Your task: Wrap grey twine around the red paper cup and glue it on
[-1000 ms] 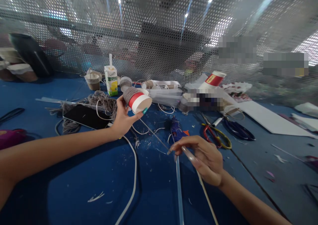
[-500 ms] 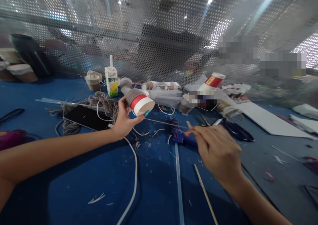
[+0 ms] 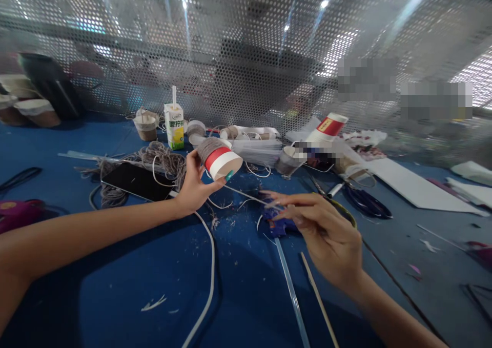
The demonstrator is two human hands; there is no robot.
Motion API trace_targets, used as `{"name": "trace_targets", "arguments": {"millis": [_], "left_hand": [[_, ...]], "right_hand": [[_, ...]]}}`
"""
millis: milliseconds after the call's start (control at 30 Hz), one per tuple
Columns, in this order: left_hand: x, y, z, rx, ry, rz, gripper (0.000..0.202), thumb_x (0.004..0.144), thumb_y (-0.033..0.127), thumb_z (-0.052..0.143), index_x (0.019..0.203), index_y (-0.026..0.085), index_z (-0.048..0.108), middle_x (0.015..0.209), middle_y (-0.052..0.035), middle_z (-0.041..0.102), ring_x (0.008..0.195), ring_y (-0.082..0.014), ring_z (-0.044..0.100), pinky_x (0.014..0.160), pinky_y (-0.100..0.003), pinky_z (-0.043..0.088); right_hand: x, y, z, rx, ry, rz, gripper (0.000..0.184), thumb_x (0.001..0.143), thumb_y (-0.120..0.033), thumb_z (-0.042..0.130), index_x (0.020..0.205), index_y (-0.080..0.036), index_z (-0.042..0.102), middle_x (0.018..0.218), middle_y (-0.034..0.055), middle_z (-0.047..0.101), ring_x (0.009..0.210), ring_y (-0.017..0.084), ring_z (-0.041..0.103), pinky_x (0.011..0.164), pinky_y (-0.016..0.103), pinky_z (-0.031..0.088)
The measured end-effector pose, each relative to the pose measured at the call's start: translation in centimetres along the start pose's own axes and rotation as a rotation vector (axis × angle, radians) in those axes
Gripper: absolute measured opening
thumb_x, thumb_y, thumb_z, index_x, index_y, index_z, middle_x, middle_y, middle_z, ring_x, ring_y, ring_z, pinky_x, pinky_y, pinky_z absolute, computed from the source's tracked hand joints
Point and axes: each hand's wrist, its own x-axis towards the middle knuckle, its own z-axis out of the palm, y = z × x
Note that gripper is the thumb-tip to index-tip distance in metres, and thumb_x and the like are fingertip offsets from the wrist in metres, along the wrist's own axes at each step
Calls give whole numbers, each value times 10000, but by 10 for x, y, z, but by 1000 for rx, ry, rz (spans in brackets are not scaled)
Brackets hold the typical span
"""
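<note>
My left hand (image 3: 194, 184) grips a red and white paper cup (image 3: 220, 158) lying on its side above the blue table (image 3: 115, 266); grey twine is wound round the cup's narrow end. A strand of that twine (image 3: 242, 194) runs from the cup to my right hand (image 3: 319, 230), whose fingertips are pinched on it. Below the right hand lie a blue glue gun (image 3: 279, 224) and a clear glue stick (image 3: 292, 291).
A black phone (image 3: 134, 180) and a tangle of grey twine (image 3: 161, 158) lie left of the cup. A juice carton (image 3: 174, 125), paper cups, scissors (image 3: 346, 209), a wooden stick (image 3: 319, 299) and a white cable (image 3: 205, 286) are scattered about. A perforated metal screen (image 3: 246, 56) stands behind.
My right hand has swung from low centre out to the right and back toward the cup, drawing the twine strand along. The cup has shifted slightly right in my left hand.
</note>
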Motion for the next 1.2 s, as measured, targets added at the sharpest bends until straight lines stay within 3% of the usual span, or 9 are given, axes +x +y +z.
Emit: {"name": "trace_targets", "arguments": {"millis": [100,300,500,633,800,867,967,1067,1200], "left_hand": [[0,-1,0,-14,-12,0,744,626,279,789,1196,276,310,1306,-84,426,1293,-274,436,1134,-490,302],[2,0,-2,-7,7,-3,748,615,299,796,1185,274,313,1288,-82,425,1301,-278,424,1130,-487,313],[2,1,-1,16,30,-24,698,651,312,771,1178,275,315,1276,-75,422,1296,-272,431,1112,-480,347],[2,1,0,30,56,-19,688,645,313,773,1164,282,324,1255,-61,424,1295,-275,425,1109,-482,352],[3,-1,-1,35,78,-50,692,650,326,768,1169,267,313,1243,-76,436,1293,-282,424,1124,-499,329],[4,-3,-1,3,95,-62,701,641,327,773,1160,264,306,1246,-80,436,1283,-282,440,1114,-493,347],[7,-8,-3,-40,140,-101,691,620,333,783,1115,268,306,1242,-77,431,1273,-283,461,1091,-482,383],[9,-10,-3,-35,185,-144,679,617,338,784,1085,270,297,1242,-78,426,1275,-287,466,1079,-486,398],[9,-6,-1,-68,184,-144,711,594,336,793,1088,263,287,1245,-88,426,1258,-289,477,1075,-491,397]], "right_hand": [[12,9,0,3,23,41,169,924,-205,523,822,-260,646,991,55,690,1068,237,661,879,419,570],[54,41,-2,-122,-162,-52,174,922,-202,515,793,-235,628,996,66,712,1067,221,665,877,407,551],[101,82,13,-178,-143,-91,164,892,-232,535,767,-229,641,921,49,724,1012,230,678,865,423,535],[122,88,19,-220,-100,-108,162,890,-251,549,772,-236,660,898,37,724,1028,231,663,895,425,507],[134,45,6,-206,-154,-2,178,871,-288,588,725,-209,653,707,14,701,589,147,648,615,324,537],[133,15,-4,-22,-457,143,242,867,-347,603,676,-200,630,630,-1,690,417,105,581,424,261,478],[126,-31,-18,186,-866,181,249,867,-351,619,663,-210,636,553,-30,671,382,79,569,354,200,441],[117,-60,-31,152,-860,101,98,855,-315,630,851,-243,696,682,-36,712,413,69,588,357,188,439],[105,-53,-47,-212,-563,-21,241,816,-448,649,962,-266,713,555,-41,632,360,73,517,354,220,408]]}}
